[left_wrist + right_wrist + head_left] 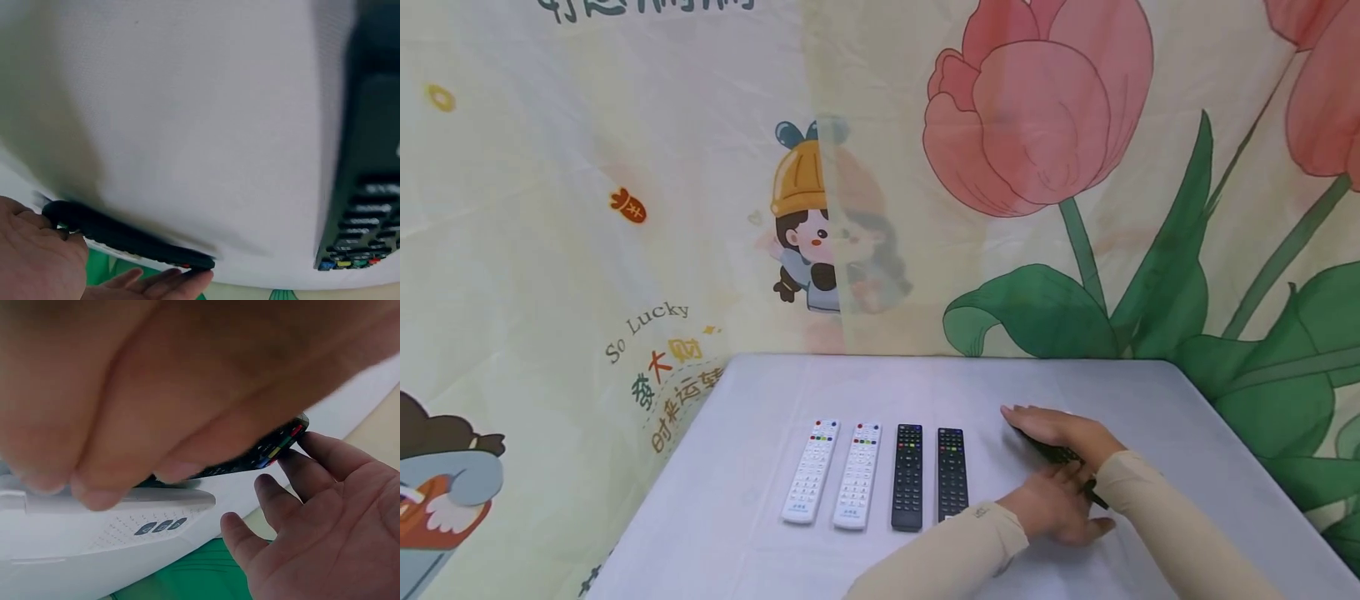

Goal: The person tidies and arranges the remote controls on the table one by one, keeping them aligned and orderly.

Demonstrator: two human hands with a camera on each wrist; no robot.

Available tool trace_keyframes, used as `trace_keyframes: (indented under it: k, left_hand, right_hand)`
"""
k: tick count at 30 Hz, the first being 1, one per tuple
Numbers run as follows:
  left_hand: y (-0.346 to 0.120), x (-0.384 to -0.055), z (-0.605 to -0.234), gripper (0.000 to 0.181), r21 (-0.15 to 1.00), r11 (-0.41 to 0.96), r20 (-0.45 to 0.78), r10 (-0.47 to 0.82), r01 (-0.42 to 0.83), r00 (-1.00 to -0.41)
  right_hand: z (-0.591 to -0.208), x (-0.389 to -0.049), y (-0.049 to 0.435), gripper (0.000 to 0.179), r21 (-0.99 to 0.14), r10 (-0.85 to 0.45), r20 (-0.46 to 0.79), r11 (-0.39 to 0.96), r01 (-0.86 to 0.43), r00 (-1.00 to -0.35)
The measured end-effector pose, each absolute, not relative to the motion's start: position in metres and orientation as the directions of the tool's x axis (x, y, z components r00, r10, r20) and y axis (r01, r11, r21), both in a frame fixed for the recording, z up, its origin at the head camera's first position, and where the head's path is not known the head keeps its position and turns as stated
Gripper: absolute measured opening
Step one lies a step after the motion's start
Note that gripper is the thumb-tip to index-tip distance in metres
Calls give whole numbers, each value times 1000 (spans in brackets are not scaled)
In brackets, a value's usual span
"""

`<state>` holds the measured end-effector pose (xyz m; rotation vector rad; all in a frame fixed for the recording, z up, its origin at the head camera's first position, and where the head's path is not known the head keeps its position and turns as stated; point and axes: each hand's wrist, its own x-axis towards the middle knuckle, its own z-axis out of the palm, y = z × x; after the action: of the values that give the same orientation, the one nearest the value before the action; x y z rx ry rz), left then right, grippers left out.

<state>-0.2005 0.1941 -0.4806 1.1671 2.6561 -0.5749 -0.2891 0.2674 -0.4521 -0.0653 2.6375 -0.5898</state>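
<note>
On the right of the table in the head view, a black remote control [1054,452] sits partly covered by both hands. My left hand [1054,507] grips its near end; the left wrist view shows curled fingers at that end of the remote [131,237]. Across the far part lies my right hand [1075,431], its fingers extended. In the right wrist view these fingertips touch the end with coloured buttons [282,445], while large blurred fingers cover much of the remote. Below them is a white object [150,515] with three dark buttons, partly hidden.
Left of the hands, two white remotes [810,472] and two black remotes [907,477] lie in a row on the white-covered table [737,550]. My left forearm passes close to the rightmost black remote [952,467]. A printed curtain [887,67] hangs behind the table.
</note>
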Motion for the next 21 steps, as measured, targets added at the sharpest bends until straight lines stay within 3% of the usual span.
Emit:
trace_keyframes:
  k: [12, 21]
  left_hand:
    - [169, -199, -484, 71, -263, 518, -281, 766, 814, -578]
    - [140, -194, -486, 71, -184, 460, -246, 834, 868, -494]
  right_hand:
    - [-463, -285, 273, 94, -477, -183, -369, 879, 16, -911]
    - [-471, -280, 271, 94, -503, -185, -350, 864, 18, -918]
